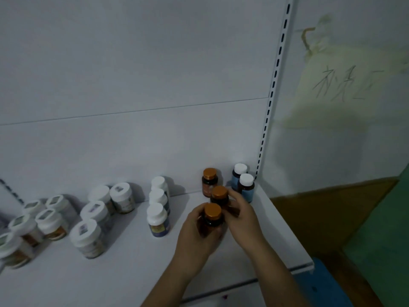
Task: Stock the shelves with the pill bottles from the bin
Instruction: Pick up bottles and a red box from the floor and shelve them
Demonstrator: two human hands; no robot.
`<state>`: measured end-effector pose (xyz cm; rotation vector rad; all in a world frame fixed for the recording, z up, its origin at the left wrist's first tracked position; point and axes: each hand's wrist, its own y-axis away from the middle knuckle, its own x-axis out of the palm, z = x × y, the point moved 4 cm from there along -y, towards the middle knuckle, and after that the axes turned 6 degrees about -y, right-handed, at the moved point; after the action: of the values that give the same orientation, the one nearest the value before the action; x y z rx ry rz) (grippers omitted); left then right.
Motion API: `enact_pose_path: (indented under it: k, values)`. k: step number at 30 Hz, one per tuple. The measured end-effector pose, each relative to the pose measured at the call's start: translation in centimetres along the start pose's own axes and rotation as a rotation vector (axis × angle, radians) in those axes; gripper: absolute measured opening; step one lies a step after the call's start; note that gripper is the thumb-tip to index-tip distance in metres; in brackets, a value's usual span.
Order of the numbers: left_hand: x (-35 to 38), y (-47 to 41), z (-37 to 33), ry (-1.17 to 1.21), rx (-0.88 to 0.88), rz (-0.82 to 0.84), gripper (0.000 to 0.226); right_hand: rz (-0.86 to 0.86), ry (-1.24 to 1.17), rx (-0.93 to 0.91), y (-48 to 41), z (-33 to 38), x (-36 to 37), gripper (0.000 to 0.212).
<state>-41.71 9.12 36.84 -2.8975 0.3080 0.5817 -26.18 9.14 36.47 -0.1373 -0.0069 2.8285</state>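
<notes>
Left hand, right hand round bottles

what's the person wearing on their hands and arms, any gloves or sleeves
Nothing visible. The left hand and right hand are bare: no gloves, rings or watch show. Both forearms are uncovered to the frame's edge, so no sleeve appears. The dim light could hide small details.

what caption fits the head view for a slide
Left hand grips the front orange-capped bottle, right hand the middle bottle, rear bottle standing on the shelf.
</notes>
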Motion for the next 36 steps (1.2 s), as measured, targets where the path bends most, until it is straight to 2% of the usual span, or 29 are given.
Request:
enact_pose_path:
  k: [4,7,10,12,19,26,29,36]
  values:
    - [0.9,-0.8,0.5,0.012,-0.040,-0.025,0.057,0.009,-0.030,0.036,-1.3,-1.1,0.1,0.046]
    - [1.3,-1.0,0.9,0.020,-0.060,-0.017,0.074,-0.015,-0.061,0.068,-1.5,-1.5,0.2,0.046]
    - [1.8,-1.6,0.2,-0.008,-0.007,-0.012,0.058,-0.041,-0.137,0.097,-1.8,-1.6,0.4,0.042]
    - [2.1,-1.8,-0.3,-0.013,0.013,-0.019,0.057,-0.043,-0.215,0.155,-2.1,-1.7,0.8,0.038]
    - [2.8,-2.3,-0.6,0.018,0.006,-0.013,0.080,-0.009,-0.270,0.235,-3.8,-2.0,1.4,0.044]
    - [2.8,-2.3,-0.9,-0.022,-0.025,-0.028,0.079,-0.017,-0.305,0.199,-5.9,-1.6,1.5,0.042]
    - [2.9,-2.4,-0.8,-0.006,-0.050,-0.016,0.082,0.015,-0.368,0.202,-6.6,-1.4,2.4,0.057]
    - [2.8,-2.4,-1.3,0.037,-0.047,0.005,0.086,0.048,-0.389,0.211,-7.2,-1.5,2.9,0.042]
